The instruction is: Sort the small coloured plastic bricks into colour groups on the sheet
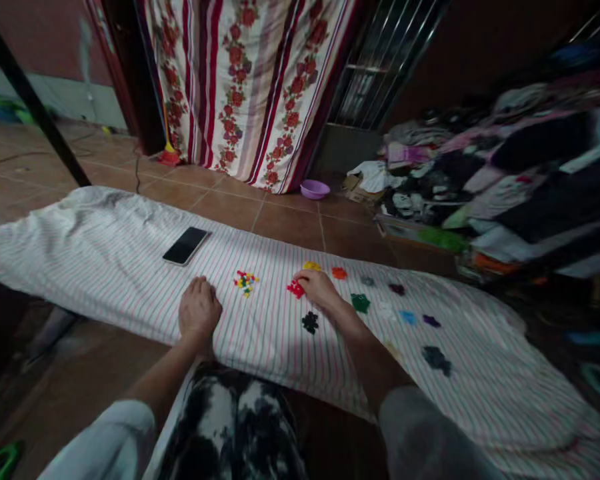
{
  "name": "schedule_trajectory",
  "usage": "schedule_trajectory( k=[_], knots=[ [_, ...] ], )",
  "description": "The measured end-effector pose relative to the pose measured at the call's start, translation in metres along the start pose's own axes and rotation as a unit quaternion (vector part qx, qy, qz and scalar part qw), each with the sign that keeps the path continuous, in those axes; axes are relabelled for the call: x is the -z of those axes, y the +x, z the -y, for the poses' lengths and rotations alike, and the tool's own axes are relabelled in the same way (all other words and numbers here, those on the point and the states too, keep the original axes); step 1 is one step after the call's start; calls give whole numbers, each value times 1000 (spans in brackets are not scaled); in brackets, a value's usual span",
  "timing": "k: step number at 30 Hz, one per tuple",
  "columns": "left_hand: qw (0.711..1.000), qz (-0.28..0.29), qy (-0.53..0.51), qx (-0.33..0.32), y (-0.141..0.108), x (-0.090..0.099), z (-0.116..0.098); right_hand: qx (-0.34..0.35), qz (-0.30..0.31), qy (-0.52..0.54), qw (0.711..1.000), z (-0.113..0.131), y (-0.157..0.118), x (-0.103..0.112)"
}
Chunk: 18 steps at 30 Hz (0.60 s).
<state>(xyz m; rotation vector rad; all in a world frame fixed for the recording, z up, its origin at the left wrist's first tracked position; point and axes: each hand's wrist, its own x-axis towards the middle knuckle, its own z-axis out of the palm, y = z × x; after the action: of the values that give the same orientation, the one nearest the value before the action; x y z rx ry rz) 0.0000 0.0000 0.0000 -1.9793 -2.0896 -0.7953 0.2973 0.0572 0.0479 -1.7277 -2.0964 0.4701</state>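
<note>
The right hand's (321, 291) fingertips touch the small red pieces (295, 289) near the middle of the table (270, 347); its grip is nearly closed, but whether a piece is pinched cannot be told. The left hand (200, 308) lies loosely curled by the near edge; its palm is hidden, so its grip cannot be told. Just beside the red pile sit knobbly black pieces (311, 323) and partly hidden yellow pieces (312, 265). A mixed-colour pile (245, 283) lies between the hands. Beyond the left hand, a flat, dark-screened phone (186, 246) rests on wrinkled, striped cloth (105, 253).
</note>
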Motion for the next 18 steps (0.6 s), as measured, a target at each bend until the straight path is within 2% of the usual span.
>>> schedule_trajectory(
  k=[5, 8, 13, 18],
  knots=[
    [1000, -9, -10, 2, -3, -1, 2, -10, -54, 27, 998, 4, -5, -1],
    [1000, -12, -10, 3, -3, -2, 1, 30, -72, 36, 996, 16, -8, -3],
    [1000, -13, -9, 6, -2, -2, 1, 91, -43, 37, 994, 49, -8, -15],
    [1000, -17, -10, 5, -2, -2, 2, 123, -21, 55, 991, 77, -11, -44]
  ],
)
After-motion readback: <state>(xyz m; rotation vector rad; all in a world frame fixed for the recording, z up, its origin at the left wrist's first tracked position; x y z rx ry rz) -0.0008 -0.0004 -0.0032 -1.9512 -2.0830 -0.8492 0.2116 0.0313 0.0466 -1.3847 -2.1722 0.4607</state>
